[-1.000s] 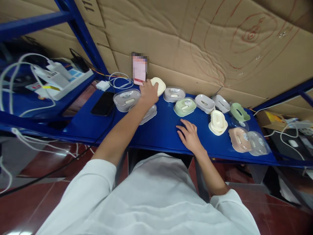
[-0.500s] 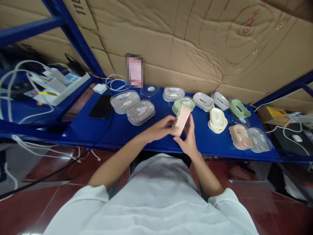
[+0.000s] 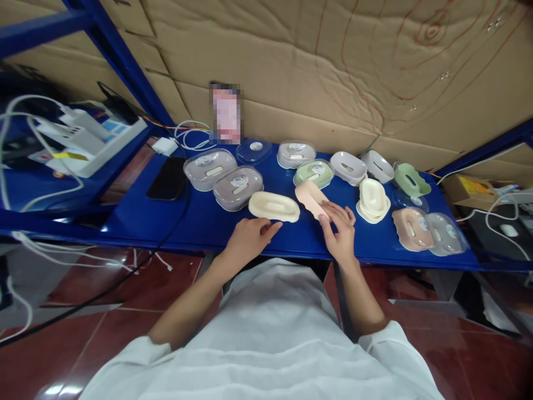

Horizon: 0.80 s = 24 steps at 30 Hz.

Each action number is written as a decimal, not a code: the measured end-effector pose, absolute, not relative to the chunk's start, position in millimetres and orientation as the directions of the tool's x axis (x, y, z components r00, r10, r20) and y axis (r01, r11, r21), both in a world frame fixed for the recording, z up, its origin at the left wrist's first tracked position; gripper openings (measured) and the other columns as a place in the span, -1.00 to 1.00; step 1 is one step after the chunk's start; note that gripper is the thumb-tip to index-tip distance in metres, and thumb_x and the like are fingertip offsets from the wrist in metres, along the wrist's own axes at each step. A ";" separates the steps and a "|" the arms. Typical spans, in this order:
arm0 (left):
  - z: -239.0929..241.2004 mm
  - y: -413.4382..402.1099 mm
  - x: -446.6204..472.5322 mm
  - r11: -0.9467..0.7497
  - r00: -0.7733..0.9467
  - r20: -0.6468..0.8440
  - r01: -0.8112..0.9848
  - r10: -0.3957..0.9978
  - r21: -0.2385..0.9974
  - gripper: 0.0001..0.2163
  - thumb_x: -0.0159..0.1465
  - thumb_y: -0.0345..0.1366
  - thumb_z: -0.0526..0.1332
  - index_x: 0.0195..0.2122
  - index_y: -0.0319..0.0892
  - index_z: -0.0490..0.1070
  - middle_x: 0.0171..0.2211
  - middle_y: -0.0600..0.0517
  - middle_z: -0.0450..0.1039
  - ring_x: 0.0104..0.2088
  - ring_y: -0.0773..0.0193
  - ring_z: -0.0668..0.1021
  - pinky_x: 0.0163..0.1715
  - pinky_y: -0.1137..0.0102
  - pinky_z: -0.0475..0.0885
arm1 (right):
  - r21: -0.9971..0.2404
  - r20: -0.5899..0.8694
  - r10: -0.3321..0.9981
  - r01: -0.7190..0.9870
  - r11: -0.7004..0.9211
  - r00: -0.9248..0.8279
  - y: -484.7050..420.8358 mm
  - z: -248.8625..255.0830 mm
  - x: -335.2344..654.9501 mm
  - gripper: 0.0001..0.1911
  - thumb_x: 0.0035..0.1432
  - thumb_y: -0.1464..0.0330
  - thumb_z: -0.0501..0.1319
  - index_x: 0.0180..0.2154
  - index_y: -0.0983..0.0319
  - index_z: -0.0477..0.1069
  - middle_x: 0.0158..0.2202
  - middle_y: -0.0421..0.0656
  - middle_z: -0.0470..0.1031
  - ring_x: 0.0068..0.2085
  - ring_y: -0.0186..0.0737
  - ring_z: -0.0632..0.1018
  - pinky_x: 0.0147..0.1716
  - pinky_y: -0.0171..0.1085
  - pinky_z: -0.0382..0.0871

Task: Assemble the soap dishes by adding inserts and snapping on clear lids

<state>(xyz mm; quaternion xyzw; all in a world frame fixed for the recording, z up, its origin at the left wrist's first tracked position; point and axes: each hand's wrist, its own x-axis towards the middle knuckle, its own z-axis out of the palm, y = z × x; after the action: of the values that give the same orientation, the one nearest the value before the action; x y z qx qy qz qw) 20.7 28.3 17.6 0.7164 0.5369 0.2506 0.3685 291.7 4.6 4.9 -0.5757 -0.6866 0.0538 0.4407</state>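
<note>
My left hand [image 3: 252, 239] has its fingers curled at the near edge of a cream oval soap-dish insert [image 3: 275, 206]. Its thumb points right along that edge, and the grip underneath is partly hidden. My right hand [image 3: 339, 229] holds a pale pink soap dish [image 3: 311, 195] by its right end, the dish tipped on its side with its wavy rim showing. Behind it sits a green soap dish with a clear lid [image 3: 314, 174]. Right of my right hand lies a stack of cream inserts [image 3: 372, 200].
Lidded greyish dishes [image 3: 238, 189] stand left on the blue table [image 3: 200, 228], near a black phone [image 3: 167, 179]. Open white dishes [image 3: 348, 168] and a green dish [image 3: 410, 179] line the back right. A lidded pink dish [image 3: 413, 229] sits nearer. Cardboard [image 3: 283, 66] walls the back.
My hands have moved apart. The cream insert now shows at my left hand, left of the pink dish. The pink dish has turned and stays in my right hand alone.
</note>
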 end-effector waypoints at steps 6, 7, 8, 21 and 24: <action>22.3 3.5 0.8 -0.316 0.197 0.293 0.836 0.936 0.448 -0.60 0.53 -0.04 0.19 -0.41 -0.13 0.55 -0.45 -0.02 0.60 -0.40 0.17 0.62 -0.38 0.34 0.36 | -0.321 0.544 0.837 0.909 0.265 -0.052 -8.0 1.4 329.7 -0.70 0.55 0.22 0.15 0.13 0.08 0.59 0.20 -0.06 0.64 0.28 0.03 0.57 0.34 0.11 0.24; 18.9 4.2 -1.4 -0.356 0.205 0.361 0.831 0.910 0.427 -0.67 0.52 -0.06 0.20 -0.28 -0.13 0.61 -0.29 -0.07 0.66 -0.26 0.11 0.67 -0.28 0.31 0.45 | -0.288 0.528 0.847 0.926 0.246 -0.061 -10.0 -1.1 336.6 -0.68 0.54 0.19 0.17 0.17 0.09 0.57 0.27 -0.03 0.58 0.33 0.08 0.52 0.33 0.14 0.25; 14.8 6.1 -3.2 -0.415 0.244 0.410 0.814 0.879 0.406 -0.74 0.52 -0.09 0.22 -0.12 -0.12 0.63 -0.10 -0.12 0.68 -0.08 0.04 0.67 -0.14 0.24 0.52 | -0.263 0.506 0.860 0.936 0.234 -0.073 -11.9 -3.4 343.0 -0.64 0.53 0.17 0.18 0.22 0.10 0.54 0.33 -0.01 0.52 0.37 0.13 0.47 0.32 0.16 0.27; -17.5 2.5 12.0 -0.770 0.554 0.541 0.525 0.633 0.363 -0.54 0.47 -0.25 0.33 0.37 -0.06 0.37 0.39 -0.26 0.35 0.39 -0.09 0.45 0.30 -0.02 0.51 | -0.361 0.517 0.813 0.793 0.491 -0.268 -25.8 2.5 301.1 -0.77 0.51 0.28 0.23 0.08 0.07 0.61 0.10 -0.09 0.67 0.23 0.02 0.57 0.24 0.08 0.44; -16.8 6.7 6.3 -0.787 0.590 0.524 0.511 0.614 0.347 -0.65 0.50 -0.30 0.28 0.28 -0.02 0.46 0.40 -0.17 0.39 0.45 -0.07 0.39 0.40 -0.07 0.39 | -0.383 0.441 0.807 0.731 0.565 -0.393 -29.2 -1.5 285.9 -0.69 0.53 0.31 0.17 0.21 0.07 0.54 0.24 -0.08 0.60 0.37 0.02 0.48 0.34 0.11 0.39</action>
<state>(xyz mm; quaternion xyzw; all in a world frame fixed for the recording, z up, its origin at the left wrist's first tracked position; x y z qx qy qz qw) 6.3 6.7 -16.8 0.8879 0.3168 0.3239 0.0801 285.9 -29.2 -1.5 -0.4618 -0.8322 0.0632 0.3003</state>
